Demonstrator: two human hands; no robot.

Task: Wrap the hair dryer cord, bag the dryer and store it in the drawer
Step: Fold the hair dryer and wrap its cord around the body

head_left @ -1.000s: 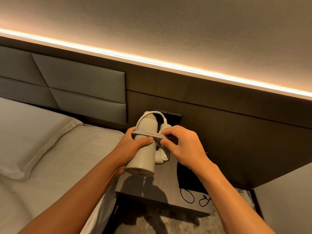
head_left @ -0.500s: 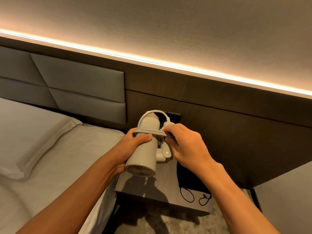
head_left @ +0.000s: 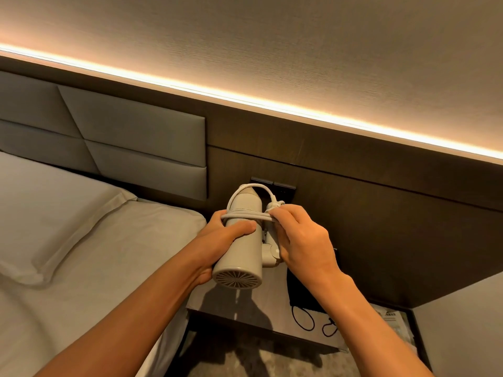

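Note:
A cream hair dryer [head_left: 243, 250] is held up over the nightstand, its vented rear end toward me. My left hand [head_left: 220, 240] grips its barrel, thumb across the front. The white cord [head_left: 246, 214] runs in turns around the barrel and loops over the nozzle end. My right hand [head_left: 299, 238] covers the folded handle and pinches the cord's end at the barrel's right side. A black drawstring bag [head_left: 300, 295] lies on the nightstand under my right forearm, partly hidden. No drawer front is visible.
The nightstand top [head_left: 261, 308] sits below my hands, against a dark wood wall panel with a black switch plate [head_left: 283, 187]. A bed with a white pillow [head_left: 54, 213] fills the left. Printed papers [head_left: 392, 319] lie at the right.
Both hands have lifted the dryer slightly and tilted its rear end more toward me. My right fingers have shifted up along the cord at the barrel's right side.

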